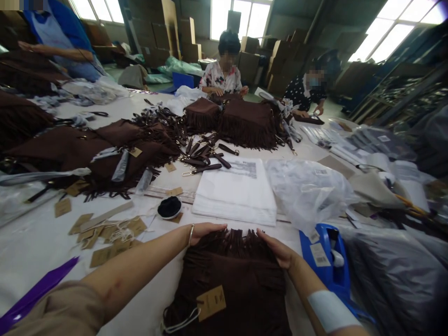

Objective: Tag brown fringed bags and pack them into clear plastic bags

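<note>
A dark brown suede bag with long fringe (227, 284) lies on the white table right in front of me, with a kraft hang tag (211, 302) and a white cord on it. My left hand (206, 232) lies on the fringe at the bag's top left, a thin bangle on its wrist. My right hand (278, 247) presses against the fringe at the top right, and a white bandage wraps that forearm. The bag's lower end runs out of view at the bottom.
A folded white cloth (234, 191) and a translucent plastic bag (308, 191) lie just beyond my hands. A blue tape dispenser (329, 261) stands to the right. Kraft tags (105, 238), leather straps with clasps (206, 158) and more fringed bags (238, 123) cover the table, with co-workers beyond.
</note>
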Tool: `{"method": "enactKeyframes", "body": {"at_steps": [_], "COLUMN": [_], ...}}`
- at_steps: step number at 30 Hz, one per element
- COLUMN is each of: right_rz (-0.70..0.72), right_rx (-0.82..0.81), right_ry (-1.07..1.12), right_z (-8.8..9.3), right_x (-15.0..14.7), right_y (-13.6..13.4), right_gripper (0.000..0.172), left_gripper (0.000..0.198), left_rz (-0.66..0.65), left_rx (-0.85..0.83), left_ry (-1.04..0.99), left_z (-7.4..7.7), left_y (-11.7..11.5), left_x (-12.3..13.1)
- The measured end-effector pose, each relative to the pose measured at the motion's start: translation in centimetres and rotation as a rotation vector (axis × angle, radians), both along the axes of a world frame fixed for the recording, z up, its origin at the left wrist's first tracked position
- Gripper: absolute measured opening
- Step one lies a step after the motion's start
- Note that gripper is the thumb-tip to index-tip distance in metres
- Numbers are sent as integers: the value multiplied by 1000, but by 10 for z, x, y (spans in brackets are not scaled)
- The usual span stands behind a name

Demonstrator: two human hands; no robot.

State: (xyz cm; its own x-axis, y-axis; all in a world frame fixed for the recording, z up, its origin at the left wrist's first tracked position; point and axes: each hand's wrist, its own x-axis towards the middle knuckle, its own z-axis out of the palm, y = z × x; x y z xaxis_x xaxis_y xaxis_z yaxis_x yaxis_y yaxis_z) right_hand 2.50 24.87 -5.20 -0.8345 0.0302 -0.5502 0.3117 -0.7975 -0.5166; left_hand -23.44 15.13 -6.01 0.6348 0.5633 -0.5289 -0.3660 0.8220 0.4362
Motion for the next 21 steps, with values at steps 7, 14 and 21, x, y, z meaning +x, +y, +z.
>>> {"method": "enactKeyframes", "body": {"at_steps": [7,14,21], "right_rz": [107,376,-230], "right_rx": [798,1626,1238], "right_ry": [80,257,214], "right_z": [39,17,38], "right_x": [8,46,72], "right_y": [-20,-102,-121], "right_gripper": [47,63,43], "left_gripper": [43,47,33], "left_rz": [-23,-155,-118], "left_rx": [712,1323,1303], "left_ry": [447,940,945], "left_z": [52,58,66], "left_y": [-39,-118,-149], "left_x": [18,53,69]}}
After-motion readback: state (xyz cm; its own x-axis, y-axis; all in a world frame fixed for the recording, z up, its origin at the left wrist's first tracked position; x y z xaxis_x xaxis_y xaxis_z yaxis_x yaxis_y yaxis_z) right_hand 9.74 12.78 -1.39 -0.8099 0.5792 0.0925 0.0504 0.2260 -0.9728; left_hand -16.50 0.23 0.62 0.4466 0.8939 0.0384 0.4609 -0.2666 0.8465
